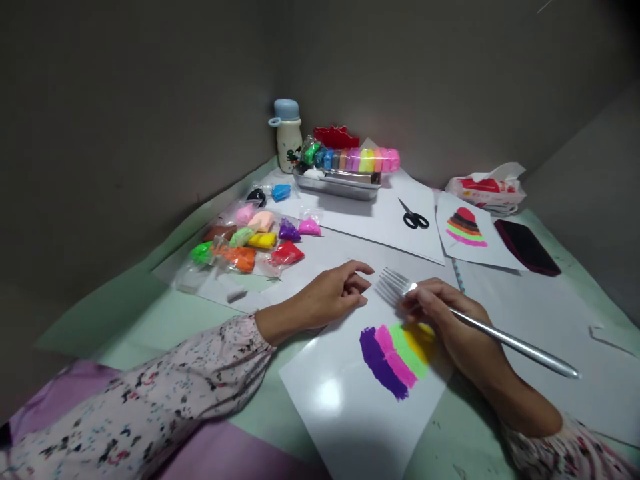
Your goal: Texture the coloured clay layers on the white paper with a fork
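A silver fork (515,343) is in my right hand (450,313), tines pointing left and raised over the sheet. Below lies a glossy white sheet (345,407) bearing flat bands of clay (395,360) in purple, pink, light green and yellow. The yellow band is partly in the shadow of my right hand. At the sheet's upper left, my left hand (345,290) holds nothing, its fingers loosely curled and apart, just left of the tines.
Several small bags of coloured clay (250,240) lie at left. Farther back stand a bottle (288,133) and a metal tray (340,188) with a strip of clay packs on top. Black-handled scissors (415,219), a second clay picture (466,228), a phone (527,247) and tissues (487,190) lie at right.
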Demonstrator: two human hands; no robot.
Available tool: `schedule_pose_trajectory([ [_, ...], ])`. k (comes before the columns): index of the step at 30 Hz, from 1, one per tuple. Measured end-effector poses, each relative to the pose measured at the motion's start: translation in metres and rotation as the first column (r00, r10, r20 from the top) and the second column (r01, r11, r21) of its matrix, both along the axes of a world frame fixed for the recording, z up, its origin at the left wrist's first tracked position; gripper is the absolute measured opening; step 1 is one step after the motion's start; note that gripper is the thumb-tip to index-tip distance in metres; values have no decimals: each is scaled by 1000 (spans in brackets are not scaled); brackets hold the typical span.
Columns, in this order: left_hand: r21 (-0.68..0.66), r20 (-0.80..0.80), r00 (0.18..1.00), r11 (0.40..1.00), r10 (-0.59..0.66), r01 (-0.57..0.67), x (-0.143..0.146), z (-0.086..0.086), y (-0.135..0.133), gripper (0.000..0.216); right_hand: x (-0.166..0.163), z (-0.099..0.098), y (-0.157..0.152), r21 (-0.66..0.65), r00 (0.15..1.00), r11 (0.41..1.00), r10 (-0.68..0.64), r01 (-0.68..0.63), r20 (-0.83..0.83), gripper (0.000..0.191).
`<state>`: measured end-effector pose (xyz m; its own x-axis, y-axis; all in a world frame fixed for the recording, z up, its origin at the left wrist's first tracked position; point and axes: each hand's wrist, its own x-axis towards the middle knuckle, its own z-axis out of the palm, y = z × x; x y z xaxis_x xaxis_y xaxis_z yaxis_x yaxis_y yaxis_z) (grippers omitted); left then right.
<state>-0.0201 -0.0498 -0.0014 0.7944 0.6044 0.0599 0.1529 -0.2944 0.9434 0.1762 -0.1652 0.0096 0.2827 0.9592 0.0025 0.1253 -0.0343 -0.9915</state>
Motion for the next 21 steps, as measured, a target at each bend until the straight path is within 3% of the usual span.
schedule_pose_trajectory([
  [5, 7, 2, 1000, 1000, -11, 11, -2, 4, 0, 28, -7, 7, 3, -100, 991, 993, -78, 67, -108, 42],
  [9, 8, -52, 998, 1000, 27, -26, -2, 5, -1, 21, -2, 2, 2, -192, 996, 981, -51, 36, -72, 38],
  [16, 1, -66, 994, 996, 85, -85, 1, 5, -2, 16, 0, -1, 0, -188, 999, 982, 35, -34, 2, 30],
  [21, 33, -81, 991, 994, 102, -100, 1, 5, -1, 12, -6, 8, 1, -152, 981, 987, 84, -58, 174, 22],
])
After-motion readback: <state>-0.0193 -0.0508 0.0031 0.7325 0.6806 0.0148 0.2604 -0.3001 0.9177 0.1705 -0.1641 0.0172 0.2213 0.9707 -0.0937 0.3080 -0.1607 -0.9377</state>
